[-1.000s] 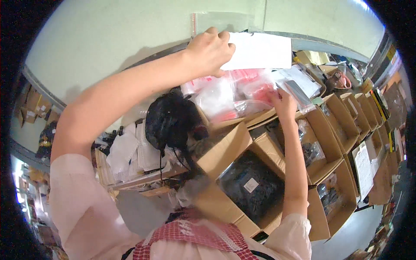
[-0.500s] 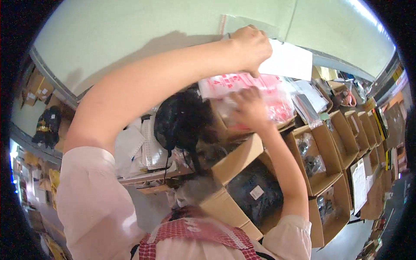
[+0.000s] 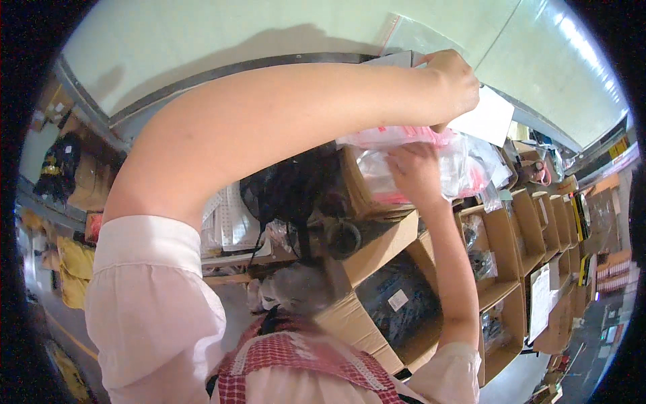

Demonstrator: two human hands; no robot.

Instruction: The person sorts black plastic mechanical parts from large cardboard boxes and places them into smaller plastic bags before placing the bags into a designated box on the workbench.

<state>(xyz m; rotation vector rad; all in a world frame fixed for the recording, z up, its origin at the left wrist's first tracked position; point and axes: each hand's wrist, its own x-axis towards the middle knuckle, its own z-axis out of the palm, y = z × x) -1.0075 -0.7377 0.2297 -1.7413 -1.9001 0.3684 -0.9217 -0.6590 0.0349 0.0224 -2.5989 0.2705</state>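
Observation:
My left hand [image 3: 454, 84] is closed at the back by the pale wall. Its curled fingers are mostly hidden, so what they hold does not show. A white sheet [image 3: 486, 116] lies just right of it, and a clear zip bag [image 3: 420, 37] with a red strip is behind. Below, my right hand [image 3: 416, 172] bends its fingers into clear plastic bags [image 3: 380, 168] with pink-red print. A cardboard box [image 3: 360, 192] contains these bags, which also spread along its right side. My left forearm crosses above them.
Near my right forearm is an open carton [image 3: 383, 249] holding a dark wrapped item [image 3: 398, 299]. Cardboard bins [image 3: 501, 256] with small bagged parts line the right. A black bag [image 3: 289, 188] hangs left of the box, beside white papers [image 3: 235, 219].
My view has shifted, and my left hand appears farther right along the wall. My right hand has settled lower among the plastic bags, its fingers less blurred and more bent.

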